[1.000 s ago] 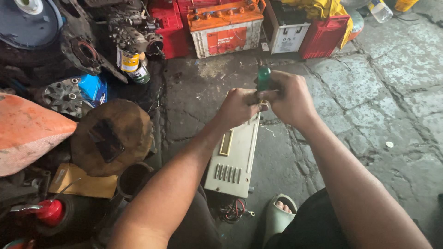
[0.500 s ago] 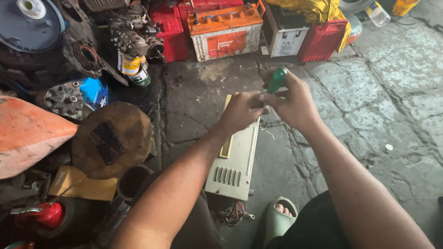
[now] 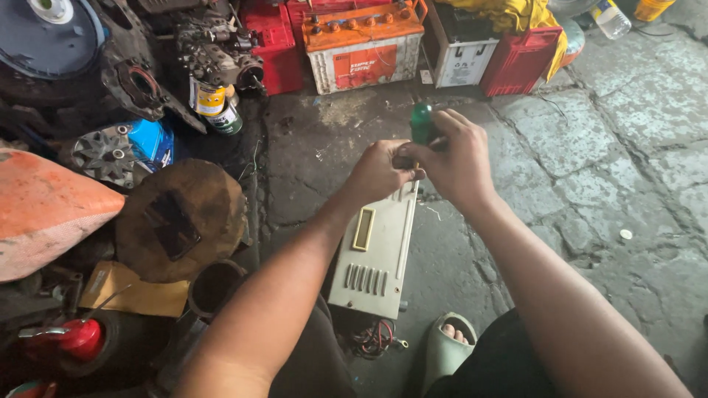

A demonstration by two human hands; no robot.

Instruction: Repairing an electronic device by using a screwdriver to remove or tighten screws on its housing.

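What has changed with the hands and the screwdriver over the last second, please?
The right hand has tilted the green-handled screwdriver slightly, so its handle now stands more upright above the fist. The left hand has stayed pinched at the shaft beside it, at the far end of the beige metal casing. Casing, sandalled foot and batteries have not moved.

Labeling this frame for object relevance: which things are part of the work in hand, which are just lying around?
In use:
right hand gripping the green-handled screwdriver
left hand at the screwdriver's shaft
beige metal case, with loose wires at its near end

Lying about:
orange-topped battery
red crates
paint tins
round wooden block
plastic bottle
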